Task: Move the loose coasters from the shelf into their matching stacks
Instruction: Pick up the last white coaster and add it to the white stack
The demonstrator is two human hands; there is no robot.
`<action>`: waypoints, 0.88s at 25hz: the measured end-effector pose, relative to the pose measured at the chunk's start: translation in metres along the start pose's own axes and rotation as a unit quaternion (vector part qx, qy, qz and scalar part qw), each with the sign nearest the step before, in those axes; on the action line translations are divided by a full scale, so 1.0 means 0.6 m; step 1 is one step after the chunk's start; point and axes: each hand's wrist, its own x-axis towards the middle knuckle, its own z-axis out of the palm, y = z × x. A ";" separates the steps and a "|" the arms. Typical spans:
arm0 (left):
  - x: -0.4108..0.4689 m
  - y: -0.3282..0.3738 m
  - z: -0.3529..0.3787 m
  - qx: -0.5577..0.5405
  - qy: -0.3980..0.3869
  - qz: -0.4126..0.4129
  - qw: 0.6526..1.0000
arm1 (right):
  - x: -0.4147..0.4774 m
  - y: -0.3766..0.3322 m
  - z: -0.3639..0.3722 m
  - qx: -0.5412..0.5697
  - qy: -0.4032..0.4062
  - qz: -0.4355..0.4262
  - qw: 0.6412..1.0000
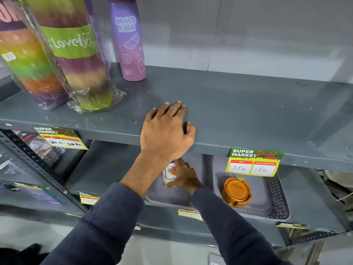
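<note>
My left hand [166,131] lies palm down on the upper grey shelf [248,111] near its front edge, fingers loosely spread, with nothing visible under it. On the shelf below, my right hand [186,177] reaches into a grey tray [168,197]. Its thumb and fingers are closed around a white coaster stack with a floral print [170,172], which the hand partly hides. An orange coaster stack in its holder [236,192] sits in the neighbouring grey perforated tray [277,197], to the right of my right hand.
Two rainbow bottles in plastic wrap [76,60] and a purple bottle [129,41] stand at the upper shelf's left. Price tags [252,162] hang from the shelf edges. A slotted metal upright [38,165] runs at the left.
</note>
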 end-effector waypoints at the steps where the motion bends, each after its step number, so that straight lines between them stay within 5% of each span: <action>1: 0.000 0.000 0.000 0.000 0.000 0.001 1.000 | 0.001 0.001 0.002 -0.002 -0.003 -0.003 1.000; 15: 0.001 -0.006 0.004 -0.006 0.003 0.002 1.000 | -0.005 -0.013 -0.004 -0.008 -0.025 0.009 1.000; 19: 0.001 -0.002 0.004 -0.012 0.005 0.003 1.000 | -0.042 0.033 -0.060 0.066 0.098 0.021 0.993; 22: 0.002 -0.005 0.004 -0.021 0.012 0.004 1.000 | -0.094 0.118 -0.097 0.138 0.123 0.123 0.975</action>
